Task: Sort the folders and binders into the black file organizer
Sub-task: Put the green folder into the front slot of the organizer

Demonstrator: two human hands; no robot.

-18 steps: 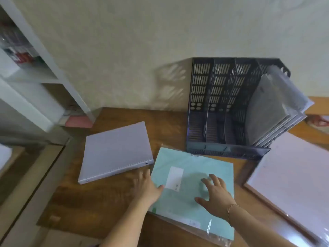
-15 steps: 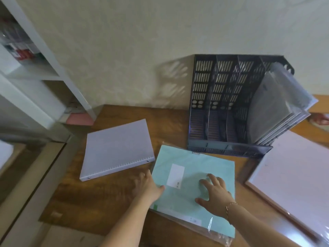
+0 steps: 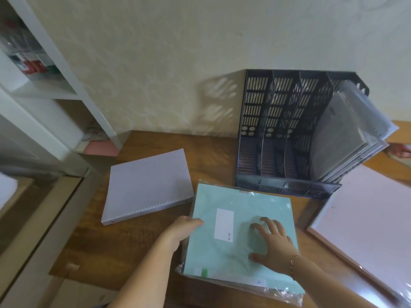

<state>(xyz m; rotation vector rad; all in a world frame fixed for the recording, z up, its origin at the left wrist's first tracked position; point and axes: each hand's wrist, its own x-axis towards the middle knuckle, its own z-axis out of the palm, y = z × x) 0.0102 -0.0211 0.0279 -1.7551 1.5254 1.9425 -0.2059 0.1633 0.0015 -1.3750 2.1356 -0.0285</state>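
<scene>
I see the bench (image 3: pixel 213 156), with the organizer (image 3: pixel 287 187) at its back edge and gray folders (image 3: pixel 347 134) leaning in its right slot. The binder (image 3: pixel 146 185) lies near the left edge. At the front edge, my left hand (image 3: pixel 184 227) grips the green folder pack (image 3: pixel 240 236); my right hand (image 3: pixel 272 243) presses flat, released. Risk: the slick wrap may slip on lifting.

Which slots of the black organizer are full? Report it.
Only the rightmost slot of the black organizer holds grey folders; the other slots show bare walls.
</scene>
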